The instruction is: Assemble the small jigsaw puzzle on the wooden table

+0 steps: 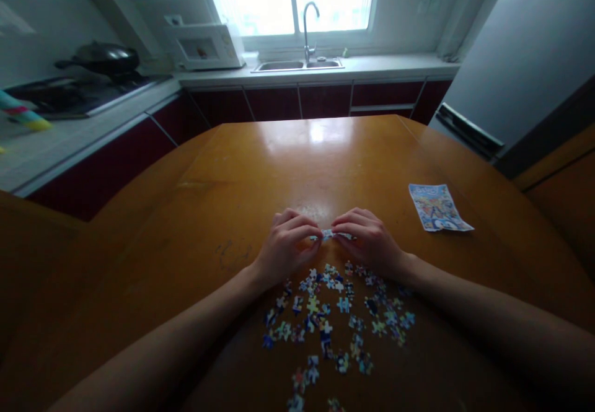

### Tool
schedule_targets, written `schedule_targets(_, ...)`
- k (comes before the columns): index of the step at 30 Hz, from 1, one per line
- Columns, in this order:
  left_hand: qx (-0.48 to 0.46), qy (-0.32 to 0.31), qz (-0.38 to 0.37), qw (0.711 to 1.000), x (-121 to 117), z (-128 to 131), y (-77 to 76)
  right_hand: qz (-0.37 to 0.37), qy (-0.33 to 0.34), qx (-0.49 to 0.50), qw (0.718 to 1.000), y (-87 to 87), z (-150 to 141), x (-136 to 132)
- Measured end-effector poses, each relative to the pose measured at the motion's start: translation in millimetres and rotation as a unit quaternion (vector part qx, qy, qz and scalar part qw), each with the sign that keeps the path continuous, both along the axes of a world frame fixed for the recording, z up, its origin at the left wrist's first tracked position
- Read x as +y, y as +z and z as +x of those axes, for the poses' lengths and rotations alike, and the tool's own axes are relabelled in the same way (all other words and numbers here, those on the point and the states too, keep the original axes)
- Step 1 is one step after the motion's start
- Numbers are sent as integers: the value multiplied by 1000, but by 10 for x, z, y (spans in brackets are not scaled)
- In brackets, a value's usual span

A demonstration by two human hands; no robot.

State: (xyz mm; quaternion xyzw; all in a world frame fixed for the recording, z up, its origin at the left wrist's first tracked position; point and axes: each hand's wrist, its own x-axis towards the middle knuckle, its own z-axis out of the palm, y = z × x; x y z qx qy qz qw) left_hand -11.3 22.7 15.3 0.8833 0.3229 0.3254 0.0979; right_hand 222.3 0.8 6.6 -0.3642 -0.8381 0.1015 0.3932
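Note:
Between my two hands is a small strip of joined jigsaw puzzle pieces [327,234], pale blue and white. My left hand [292,241] pinches its left end between thumb and fingers. The right end is in the pinch of my right hand [368,238]. Fingertips cover parts of the strip, so its full length is hidden. Many loose jigsaw pieces [344,304] in blue, yellow, white and dark colours lie scattered on the table between my forearms, nearer to me than the hands.
A creased printed picture sheet [439,207] lies on the wooden table [297,170] to the right. Beyond the table are a sink [280,65] with a tap, a microwave [204,46], a stove with a black pan [106,59], and a large grey appliance [515,52] on the right.

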Motion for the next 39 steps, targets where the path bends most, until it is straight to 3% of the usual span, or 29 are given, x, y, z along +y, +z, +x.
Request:
schedule_targets(6,43,-14,13,999,61,-39,-23,-18,-60,-20,998,-63,30,41)
schedule_targets(12,56,-23,13,998,65,-11,-24,-16,-54,-64,996,-114,12,18)
schedule_targets(24,85,-22,21,996,57,-21,-18,-19,-14,-125,992,-23,23,-18)
schedule_targets(33,47,11,4,999,76,-72,17,-8,-24,-143,989,-18,16,-34)
schedule_targets(39,59,-8,4,998,65,-72,33,-2,-18,-137,990,-19,15,-34)
